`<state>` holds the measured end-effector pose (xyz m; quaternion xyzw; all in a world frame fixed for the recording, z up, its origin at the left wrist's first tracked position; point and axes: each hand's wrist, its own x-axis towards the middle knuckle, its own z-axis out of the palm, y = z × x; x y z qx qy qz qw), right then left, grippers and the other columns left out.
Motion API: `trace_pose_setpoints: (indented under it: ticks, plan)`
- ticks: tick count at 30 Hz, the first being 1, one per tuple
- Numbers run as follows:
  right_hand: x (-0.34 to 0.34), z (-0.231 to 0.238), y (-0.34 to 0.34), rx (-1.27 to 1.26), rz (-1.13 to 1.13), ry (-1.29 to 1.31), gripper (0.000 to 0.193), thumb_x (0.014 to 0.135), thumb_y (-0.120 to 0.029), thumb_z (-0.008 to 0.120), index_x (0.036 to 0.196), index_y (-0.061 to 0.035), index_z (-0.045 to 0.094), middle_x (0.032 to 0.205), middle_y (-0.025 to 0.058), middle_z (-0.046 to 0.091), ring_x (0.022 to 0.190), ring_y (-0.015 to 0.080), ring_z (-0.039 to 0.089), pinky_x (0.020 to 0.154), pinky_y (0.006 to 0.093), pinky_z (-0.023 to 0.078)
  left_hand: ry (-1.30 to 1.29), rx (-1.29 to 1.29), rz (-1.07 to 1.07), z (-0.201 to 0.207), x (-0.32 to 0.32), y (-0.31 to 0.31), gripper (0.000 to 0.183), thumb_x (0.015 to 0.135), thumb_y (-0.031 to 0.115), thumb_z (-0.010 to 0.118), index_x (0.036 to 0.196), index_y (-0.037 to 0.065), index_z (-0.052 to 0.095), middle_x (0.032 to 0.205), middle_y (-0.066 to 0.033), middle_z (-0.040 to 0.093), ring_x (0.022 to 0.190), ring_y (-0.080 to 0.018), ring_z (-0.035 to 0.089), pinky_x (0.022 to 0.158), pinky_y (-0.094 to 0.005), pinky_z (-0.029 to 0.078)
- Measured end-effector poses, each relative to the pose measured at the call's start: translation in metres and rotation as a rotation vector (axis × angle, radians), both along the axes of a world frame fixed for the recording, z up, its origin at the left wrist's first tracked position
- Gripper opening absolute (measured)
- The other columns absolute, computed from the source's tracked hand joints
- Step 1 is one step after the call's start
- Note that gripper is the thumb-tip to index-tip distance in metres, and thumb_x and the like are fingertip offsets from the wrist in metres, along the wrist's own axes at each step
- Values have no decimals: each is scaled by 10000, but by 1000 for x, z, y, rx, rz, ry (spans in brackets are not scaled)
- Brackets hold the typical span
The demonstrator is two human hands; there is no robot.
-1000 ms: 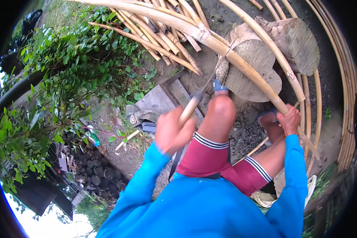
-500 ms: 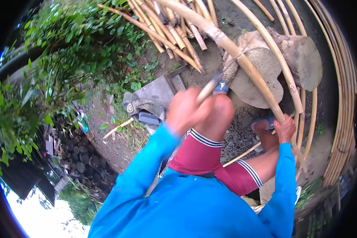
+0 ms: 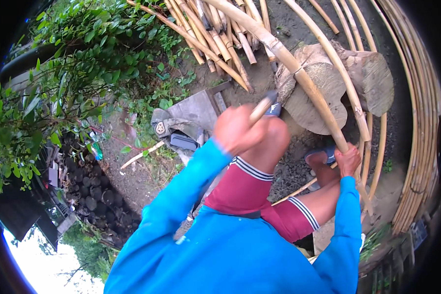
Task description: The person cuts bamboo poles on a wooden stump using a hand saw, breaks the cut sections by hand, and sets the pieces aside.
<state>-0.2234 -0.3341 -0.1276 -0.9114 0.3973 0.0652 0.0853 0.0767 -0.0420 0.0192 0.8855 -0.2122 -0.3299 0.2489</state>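
My left hand, slightly blurred, is closed round the pale handle of a wooden-handled knife above my bent left knee. Its dark collar points up and right, and the thin blade, seen nearly edge-on, reaches toward a bamboo pole. Whether the blade touches the pole, I cannot tell. My right hand grips this pole near its lower end. The pole slants across the cut face of a tree stump and runs out of view at the top.
Another bamboo pole crosses the logs to the right, beside a second log. Long poles line the right side. Cut bamboo pieces lie at the top. A cap and dark case rest by a grey board.
My left hand with the knife has shifted slightly up and to the right. My right hand keeps its grip on the pole. The whole view has moved a little.
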Motion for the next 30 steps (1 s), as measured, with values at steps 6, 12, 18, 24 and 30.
trace_pose_setpoints:
  ticks: [6, 12, 18, 24, 30]
  plan:
    - [9, 15, -5, -26, -50, 79, 309, 732, -370, 763, 733, -68, 700, 765, 247, 711, 736, 472, 697, 693, 565, 566, -38, -83, 43, -30, 5, 0, 320, 797, 261, 617, 873, -30, 729, 769, -326, 666, 815, -493, 705, 796, -542, 559]
    - [18, 19, -4, -4, -33, -4, 287, 766, -334, 740, 773, -47, 743, 774, 254, 713, 755, 481, 697, 711, 548, 571, -50, -137, 60, -48, 24, -57, 408, 809, 347, 608, 839, -50, 698, 779, -342, 661, 793, -496, 691, 763, -547, 538]
    - [16, 31, -25, 371, -6, 61, 304, 757, -320, 705, 718, -19, 731, 761, 262, 707, 753, 480, 696, 722, 526, 573, -54, -226, 14, -59, 23, -48, 406, 811, 335, 613, 821, -68, 660, 746, -308, 657, 736, -470, 679, 720, -538, 515]
    - [6, 34, -59, 1227, -290, 166, 445, 674, -195, 756, 1001, 9, 533, 675, 79, 576, 536, 167, 557, 460, 336, 420, -5, -316, 110, -66, 16, -47, 373, 811, 316, 631, 784, -56, 639, 674, -249, 636, 657, -373, 671, 655, -481, 500]
    - [11, 31, -61, 1098, -32, 116, 364, 660, -251, 829, 826, -16, 607, 719, 83, 644, 589, 184, 613, 542, 352, 469, 56, -294, 72, -70, 22, -51, 370, 831, 315, 646, 814, -54, 661, 645, -196, 632, 617, -293, 636, 626, -458, 486]
